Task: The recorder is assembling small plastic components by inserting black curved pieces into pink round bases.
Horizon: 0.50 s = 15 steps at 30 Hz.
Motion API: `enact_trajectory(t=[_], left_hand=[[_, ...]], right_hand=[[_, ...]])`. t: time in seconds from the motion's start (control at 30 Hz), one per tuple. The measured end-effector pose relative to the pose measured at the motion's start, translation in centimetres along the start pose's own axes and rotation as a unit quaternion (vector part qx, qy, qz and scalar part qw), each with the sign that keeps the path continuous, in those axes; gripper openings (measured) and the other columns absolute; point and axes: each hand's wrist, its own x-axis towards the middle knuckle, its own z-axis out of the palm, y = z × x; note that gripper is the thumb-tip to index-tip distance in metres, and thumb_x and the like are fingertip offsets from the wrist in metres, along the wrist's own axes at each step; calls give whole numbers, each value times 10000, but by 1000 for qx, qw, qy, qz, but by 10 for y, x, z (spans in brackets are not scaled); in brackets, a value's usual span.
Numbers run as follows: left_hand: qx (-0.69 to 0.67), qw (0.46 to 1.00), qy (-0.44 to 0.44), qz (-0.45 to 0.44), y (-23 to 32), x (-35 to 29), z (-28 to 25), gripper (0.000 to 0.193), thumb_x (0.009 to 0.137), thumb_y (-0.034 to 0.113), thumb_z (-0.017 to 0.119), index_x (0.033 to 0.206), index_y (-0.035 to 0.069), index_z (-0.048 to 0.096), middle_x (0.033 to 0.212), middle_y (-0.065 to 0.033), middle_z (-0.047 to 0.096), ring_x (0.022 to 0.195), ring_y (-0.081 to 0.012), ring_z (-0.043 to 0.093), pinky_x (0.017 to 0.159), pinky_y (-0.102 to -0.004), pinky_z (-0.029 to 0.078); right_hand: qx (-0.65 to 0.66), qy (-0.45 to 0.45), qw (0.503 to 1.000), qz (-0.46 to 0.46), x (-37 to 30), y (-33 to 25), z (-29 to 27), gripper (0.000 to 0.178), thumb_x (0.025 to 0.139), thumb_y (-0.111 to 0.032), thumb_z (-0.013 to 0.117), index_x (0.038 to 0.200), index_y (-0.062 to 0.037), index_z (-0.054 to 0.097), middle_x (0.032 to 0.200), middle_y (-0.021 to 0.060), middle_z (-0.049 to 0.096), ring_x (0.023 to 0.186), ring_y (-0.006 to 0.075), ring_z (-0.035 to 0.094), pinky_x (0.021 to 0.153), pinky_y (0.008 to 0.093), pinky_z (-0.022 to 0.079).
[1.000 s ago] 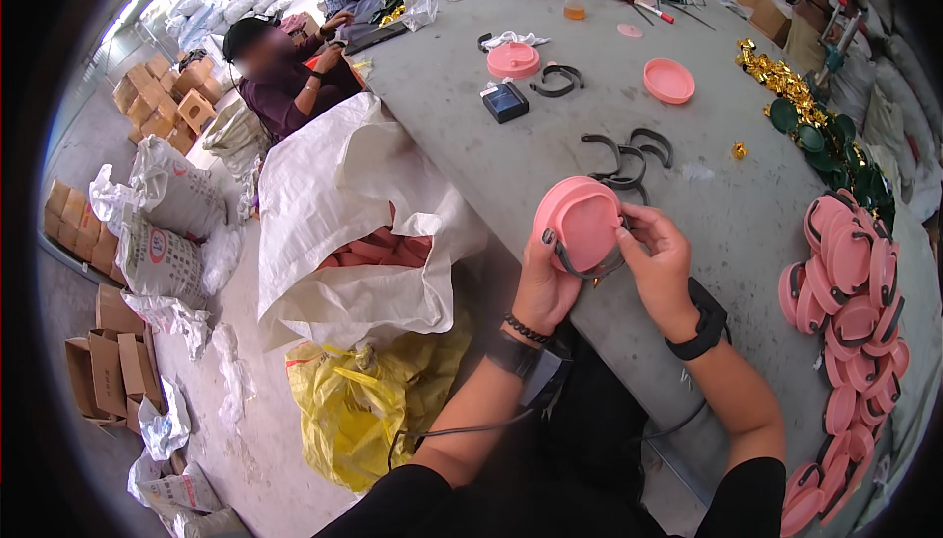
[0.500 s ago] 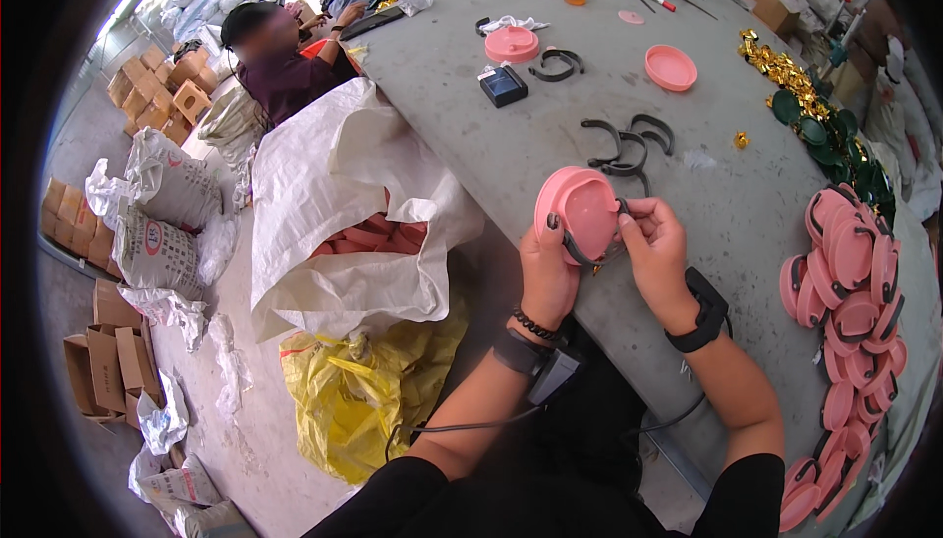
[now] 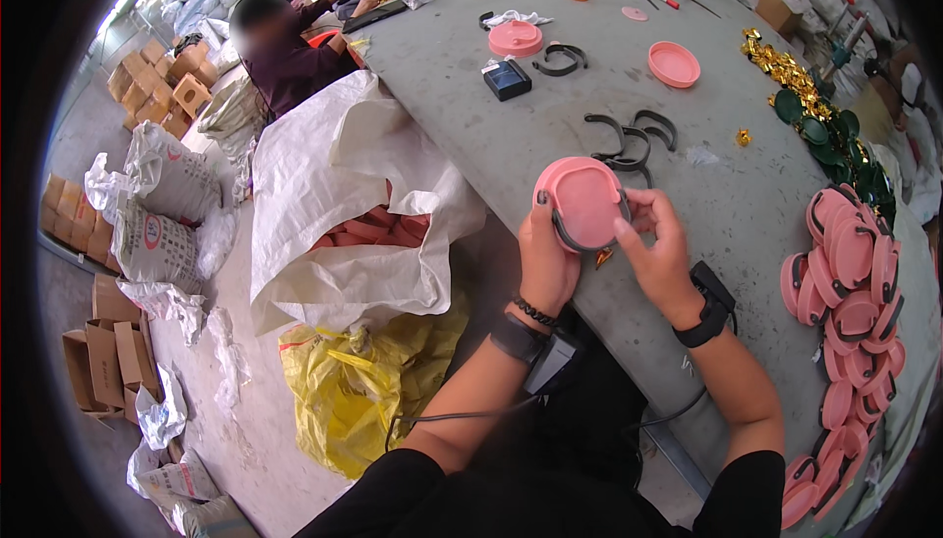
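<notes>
Over the table's near edge my left hand (image 3: 550, 263) holds a round pink lid (image 3: 587, 199) by its left side, thumb at the rim. A black curved strip (image 3: 582, 240) runs along the lid's lower rim. My right hand (image 3: 663, 258) is closed at the lid's right edge, thumb and fingers pinching the strip's end there. Just beyond my hands lie loose black curved strips (image 3: 643, 148) on the grey table (image 3: 688, 184). A small gold-and-red piece (image 3: 603, 257) shows below the lid, partly hidden.
Pink lids with black strips (image 3: 850, 312) are heaped along the right edge, gold pieces (image 3: 786, 71) and dark green lids (image 3: 830, 135) beyond. A dark box (image 3: 507, 80) and pink lids (image 3: 674, 64) sit farther back. A white sack (image 3: 324, 194) of pink parts stands left. People sit far left.
The black strip now lies along the lid's lower rim, where before it stood off at the bottom. The lid has turned to face up more, and my right fingers have shifted along its edge.
</notes>
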Motion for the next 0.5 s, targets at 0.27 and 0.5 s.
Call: enact_trajectory(t=[0.27,0.5], left_hand=[[-29,999,22,-20,-1,-1,2,408,957,341,411,1085,-30,523,985,-84,589,848,-134,587,713,-258,494],[128,991,-43,-1,-10,-10,-4,308,905,323,551,905,19,599,717,38,540,619,-24,460,537,-189,390]], right_hand=[[-336,-68,890,-301,-3,-7,3,212,694,-239,702,779,-105,561,729,31,533,696,215,522,796,374,327],[-178,-98,965,-168,-1,-15,-8,379,720,-186,674,519,-57,379,498,61,358,491,206,383,506,323,313]])
